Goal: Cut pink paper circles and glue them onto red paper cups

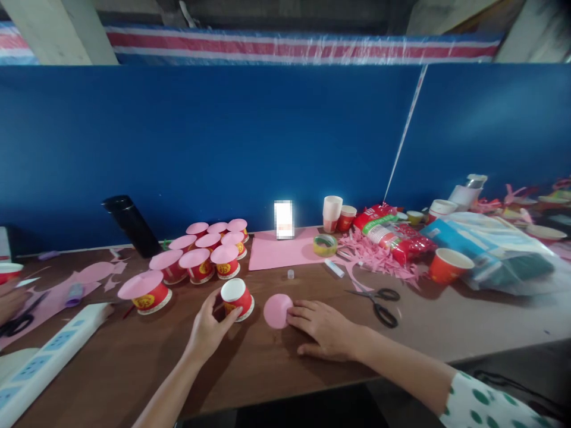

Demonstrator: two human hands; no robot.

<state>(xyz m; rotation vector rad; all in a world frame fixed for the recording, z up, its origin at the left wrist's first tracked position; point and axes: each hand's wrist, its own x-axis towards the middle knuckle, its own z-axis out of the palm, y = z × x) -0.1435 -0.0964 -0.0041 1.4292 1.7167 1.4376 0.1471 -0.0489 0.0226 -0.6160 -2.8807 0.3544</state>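
Note:
My left hand is wrapped round a red paper cup with a yellow print and a white rim, standing on the table. Just right of it lies a round pink paper disc on the brown tabletop. My right hand rests flat, fingers stretched out, with the fingertips on the disc's right edge. Beyond my left hand stand several red cups, each topped with a pink disc. Black-handled scissors lie to the right of my right hand.
Past my hands are a pink sheet, a roll of tape, a glue stick and a small cap. A power strip, a black flask and another person's hand are at left; shredded pink paper lies at right.

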